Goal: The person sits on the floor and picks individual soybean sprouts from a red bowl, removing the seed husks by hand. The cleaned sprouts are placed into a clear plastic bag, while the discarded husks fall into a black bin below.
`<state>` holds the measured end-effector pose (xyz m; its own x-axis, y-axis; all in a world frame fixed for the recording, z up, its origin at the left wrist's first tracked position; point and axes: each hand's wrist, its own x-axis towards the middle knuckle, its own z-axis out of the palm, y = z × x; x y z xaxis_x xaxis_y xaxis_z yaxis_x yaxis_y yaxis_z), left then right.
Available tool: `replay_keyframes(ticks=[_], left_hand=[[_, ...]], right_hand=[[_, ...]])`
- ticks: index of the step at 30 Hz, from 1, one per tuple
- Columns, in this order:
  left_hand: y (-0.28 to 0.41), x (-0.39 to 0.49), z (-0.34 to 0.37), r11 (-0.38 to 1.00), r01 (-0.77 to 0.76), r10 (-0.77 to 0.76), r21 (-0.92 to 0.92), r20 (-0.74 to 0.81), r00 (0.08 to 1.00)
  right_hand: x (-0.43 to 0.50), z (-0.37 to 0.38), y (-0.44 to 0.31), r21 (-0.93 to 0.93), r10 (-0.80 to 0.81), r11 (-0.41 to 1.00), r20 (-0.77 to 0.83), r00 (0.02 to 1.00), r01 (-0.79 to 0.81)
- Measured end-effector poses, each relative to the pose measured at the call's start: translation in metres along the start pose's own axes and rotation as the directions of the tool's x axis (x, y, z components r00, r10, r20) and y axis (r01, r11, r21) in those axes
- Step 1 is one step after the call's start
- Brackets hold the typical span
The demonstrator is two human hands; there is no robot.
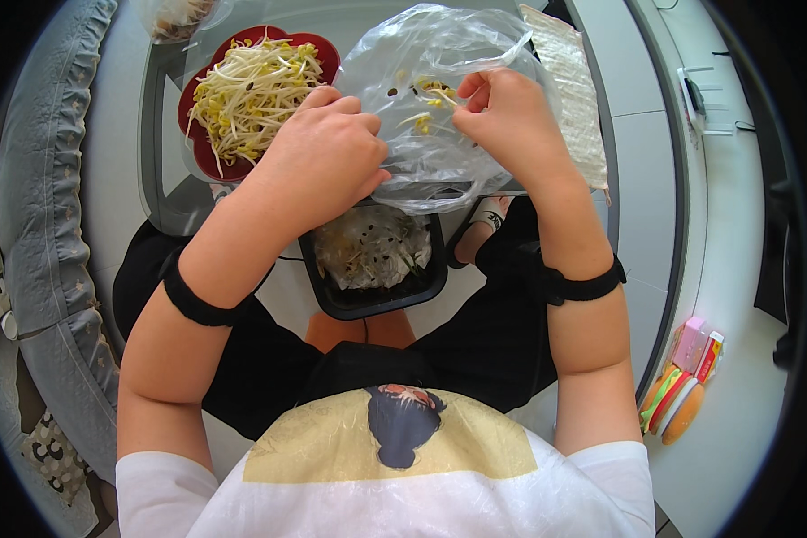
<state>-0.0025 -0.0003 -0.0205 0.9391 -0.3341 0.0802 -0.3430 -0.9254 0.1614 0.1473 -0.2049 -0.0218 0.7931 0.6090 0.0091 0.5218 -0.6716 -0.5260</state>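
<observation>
My right hand (508,124) pinches a bean sprout (444,97) between thumb and forefinger, above a clear plastic bag (430,158) spread on the glass table. A few more sprouts and dark seed hulls lie on the bag. My left hand (336,148) is at the bag's left edge, its fingers curled and turned away, so whether it holds anything is hidden. Left of it, a red scalloped bowl (208,151) is heaped with soybean sprouts (255,94). Below the table edge, between my knees, stands a black plastic bin (363,306) with a bag liner and scattered hulls inside.
A pale textured cloth (568,87) lies to the right of the bag. Another plastic bag with brownish contents (178,20) is at the upper left. A grey sofa (40,202) runs along the left. A toy hamburger (672,407) and small boxes (696,350) sit on the white surface at right.
</observation>
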Motion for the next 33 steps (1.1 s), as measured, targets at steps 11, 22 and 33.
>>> replay_keyframes(ticks=[11,22,33], left_hand=[[-0.003,0.011,-0.006,0.960,0.129,-0.231,-0.250,-0.442,0.867],[0.001,0.024,-0.004,0.941,0.054,-0.238,-0.333,-0.543,0.805],[0.002,0.024,-0.010,0.732,0.104,-0.449,-0.674,-0.363,0.817]], right_hand=[[-0.007,-0.034,-0.005,0.376,-0.014,0.923,0.247,0.969,-0.082],[-0.017,-0.041,-0.010,0.549,-0.095,0.832,0.282,0.955,-0.079],[-0.021,-0.029,-0.013,0.604,-0.160,0.796,0.247,0.956,-0.023]])
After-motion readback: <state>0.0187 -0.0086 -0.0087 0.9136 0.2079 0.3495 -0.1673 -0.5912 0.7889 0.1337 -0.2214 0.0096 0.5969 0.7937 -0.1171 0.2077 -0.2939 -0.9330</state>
